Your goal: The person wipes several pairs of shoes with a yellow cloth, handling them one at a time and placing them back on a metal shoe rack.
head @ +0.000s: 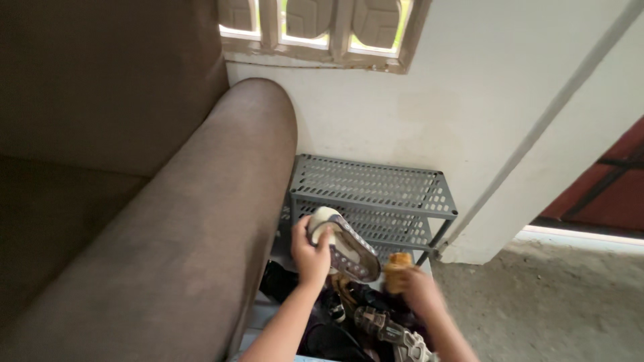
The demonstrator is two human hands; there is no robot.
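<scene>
Nearest the camera, at 6 o'clock, a heap of shoes lay on the floor, dark straps & soles tangled; one grey-strapped sandal sat on top w/ a ridged, rubbery sole. Both forearms came up out of the bottom edge over this pile.

Left hand, approx. centre frame, had its fingers wrapped round a worn sneaker, gripping near the pale rounded toe cap. Sneaker was held in the air, tilted, sole side partly toward the camera, heel pointing to 4 o'clock; upper looked like grey-brown canvas, rim whitish rubber.

Right hand, at 4 o'clock from the sneaker, was closed on a small tan-yellow brush, bristly & blocky, just beside the sneaker's heel; whether it touched the shoe couldn't be told. Its fingers were mostly hidden behind the back of the hand.

Behind both hands, at 12 o'clock, stood a grey shoe rack: perforated plastic-looking shelves on thin posts, top shelf bare, lower tier partly blocked by the sneaker.

At 9 o'clock a brown sofa arm, thick, rounded, suede-like, crowded the rack's left end. At 3 o'clock, rough concrete floor. Farthest: off-white wall & a window frame w/ chipped paint at 12 o'clock.
</scene>
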